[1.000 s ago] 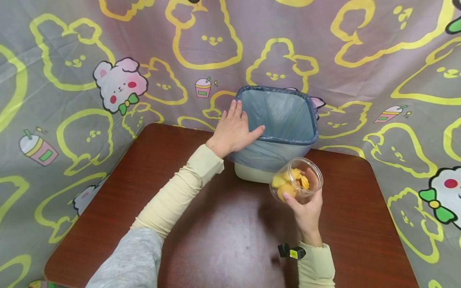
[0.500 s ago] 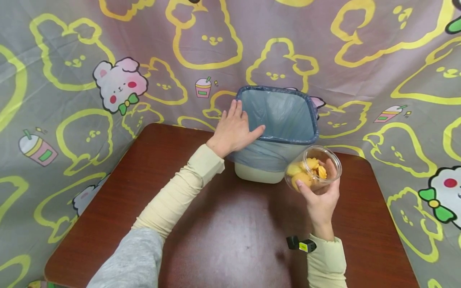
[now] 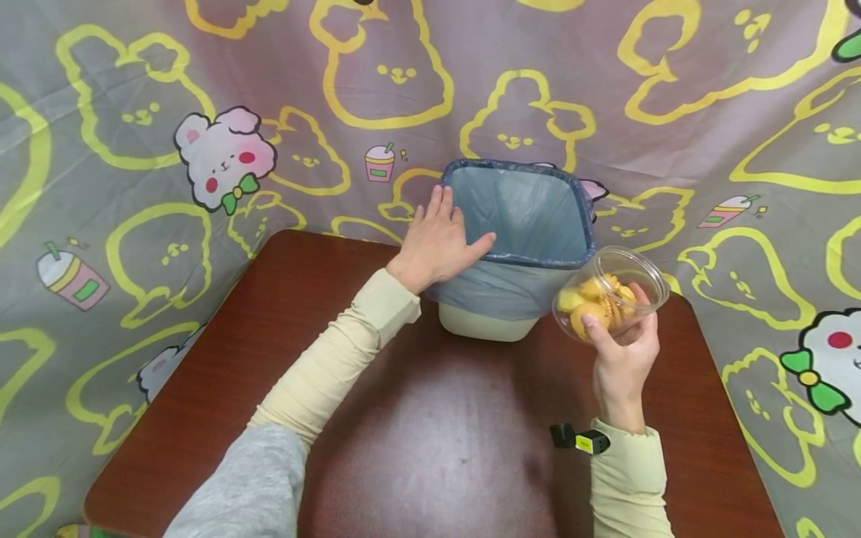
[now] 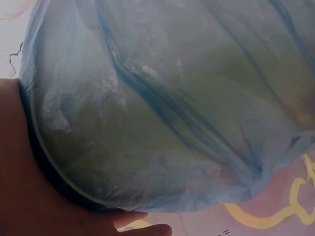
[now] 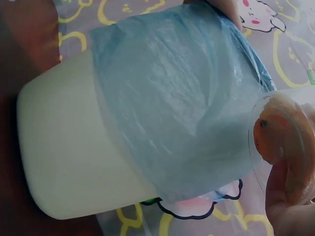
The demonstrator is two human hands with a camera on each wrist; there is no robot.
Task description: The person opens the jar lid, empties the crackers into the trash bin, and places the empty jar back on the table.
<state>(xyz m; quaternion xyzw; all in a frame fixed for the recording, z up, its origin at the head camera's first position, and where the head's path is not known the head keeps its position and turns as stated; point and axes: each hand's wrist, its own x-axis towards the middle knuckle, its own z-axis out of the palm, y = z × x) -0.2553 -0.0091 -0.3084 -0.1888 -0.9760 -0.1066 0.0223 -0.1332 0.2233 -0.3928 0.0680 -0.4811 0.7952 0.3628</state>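
A pale bin (image 3: 480, 325) lined with a translucent blue bag (image 3: 528, 288) stands upright at the back of the table. My left hand (image 3: 437, 243) rests on its left front rim with fingers straight and thumb over the near edge. Its wrist view is mostly filled by the bag (image 4: 147, 123). To the right of the bin, my right hand (image 3: 625, 366) grips a clear plastic tub (image 3: 646, 273), tilted, its mouth up and to the right. Yellow-orange rounded pieces (image 3: 588, 317), some with ridged edges, lie inside. In the right wrist view they look orange-brown (image 5: 295, 147) behind the clear wall.
The dark red-brown table (image 3: 430, 448) has rounded corners. A patterned cloth (image 3: 303, 67) with yellow outlines surrounds its back and sides, close behind the bin. A small black device (image 3: 581, 441) sits at the right wrist.
My right hand has carried the tub rightward and up, away from the front of the bin to beside its right rim. The left hand and the bin have stayed in place.
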